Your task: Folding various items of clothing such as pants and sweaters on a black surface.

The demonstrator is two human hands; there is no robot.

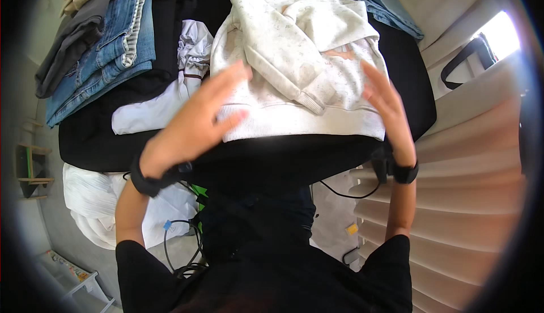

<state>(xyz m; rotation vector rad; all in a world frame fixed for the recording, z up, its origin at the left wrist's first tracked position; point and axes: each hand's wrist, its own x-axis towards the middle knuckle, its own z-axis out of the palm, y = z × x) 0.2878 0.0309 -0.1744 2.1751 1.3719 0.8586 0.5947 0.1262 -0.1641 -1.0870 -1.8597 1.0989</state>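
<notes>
Left hand (198, 120) and right hand (388, 109) open flat, holding nothing, flanking a folded cream sweatshirt (300, 58); jeans (107, 52) beyond left.

One cream sweatshirt (300, 58), one pair of blue jeans (105, 52), one white garment (170, 94), two black wristbands (148, 184)

Soft matt fleecy cloth sweatshirt (300, 52)

Cream speckled sweatshirt (294, 58); sleeves folded in; flat on black tbl.
</notes>
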